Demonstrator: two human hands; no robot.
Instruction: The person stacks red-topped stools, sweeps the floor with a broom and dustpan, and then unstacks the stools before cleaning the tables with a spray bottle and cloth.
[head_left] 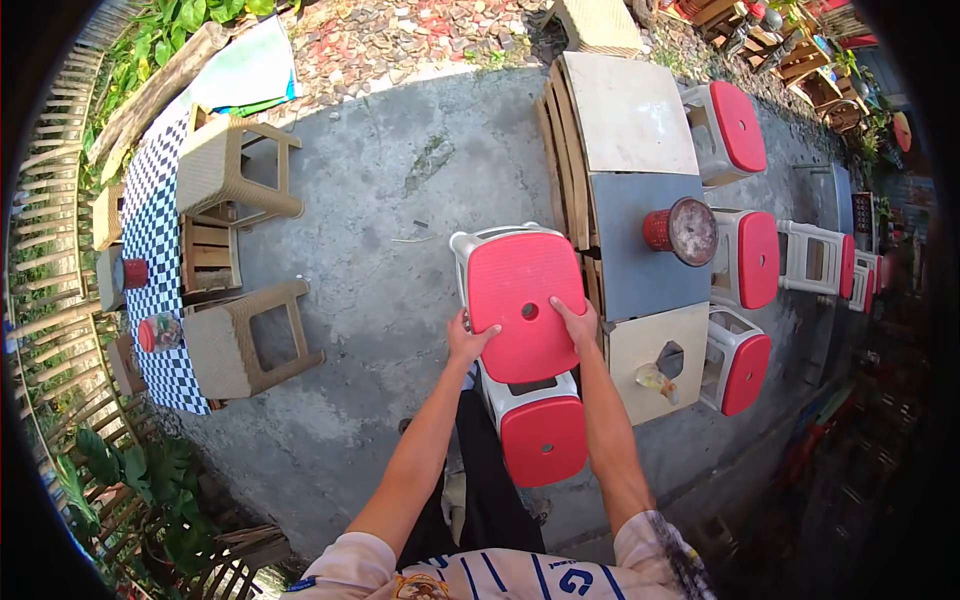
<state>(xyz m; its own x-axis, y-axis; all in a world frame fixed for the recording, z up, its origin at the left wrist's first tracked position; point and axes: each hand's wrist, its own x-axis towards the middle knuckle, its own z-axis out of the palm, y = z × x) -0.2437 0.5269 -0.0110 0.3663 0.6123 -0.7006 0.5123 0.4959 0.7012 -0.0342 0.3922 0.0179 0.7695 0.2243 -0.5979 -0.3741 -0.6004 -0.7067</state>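
A plastic stool [510, 275] with a red seat and white legs is held between my two hands, in the middle of the view. My left hand [468, 338] grips its left edge, the thumb lying on the red top. On the opposite edge my right hand [578, 324] grips it the same way, thumb near the round hole in the seat. The fingers of both hands are mostly hidden below the rim. Just nearer to my body stands a second red and white stool [545, 440], partly covered by the held one.
To the right is a table of beige and grey panels [640, 215], bearing a red basket [660, 230] and a small plastic bag [655, 380]. Red-topped stools [742, 260] line its far side. A checkered table [165, 200] with tan woven-look stools [225, 345] stands left, before a slatted fence [50, 270].
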